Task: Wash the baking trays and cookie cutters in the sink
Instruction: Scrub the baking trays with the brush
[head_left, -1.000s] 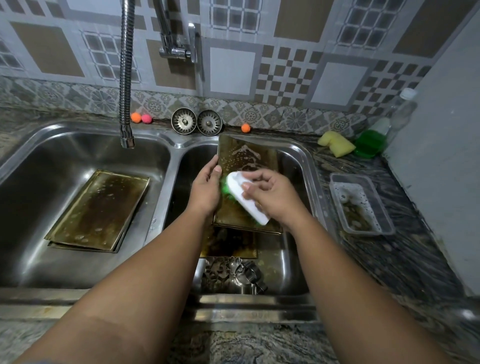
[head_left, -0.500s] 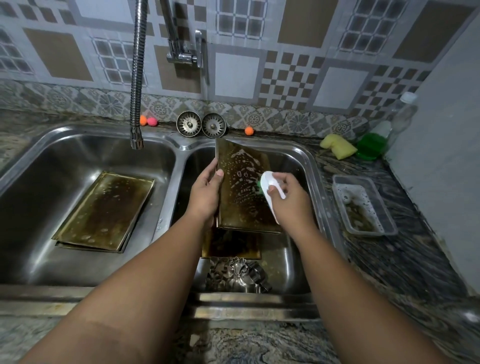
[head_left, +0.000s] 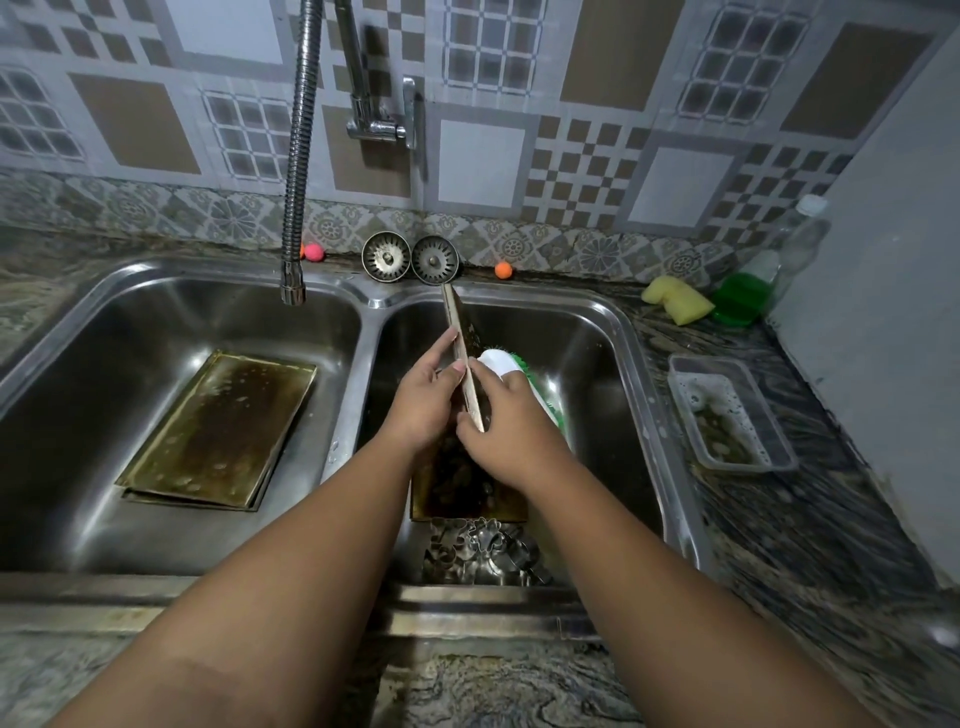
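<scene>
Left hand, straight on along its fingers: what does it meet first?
The baking tray held on edge, which the left hand grips. Just beyond is the scrub brush in the right hand; depth there is unclear.

The held tray (head_left: 453, 317) shows only its edge; left hand (head_left: 423, 410) and right hand (head_left: 511, 441) partly cover the lower tray (head_left: 457, 493).

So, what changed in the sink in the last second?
The left hand turned the brown metal baking tray it grips from face-on to edge-on. The right hand, holding the white green-bristled brush, moved to the tray's right side. The stacked trays in the left basin and the metal cookie cutters stayed put.
</scene>
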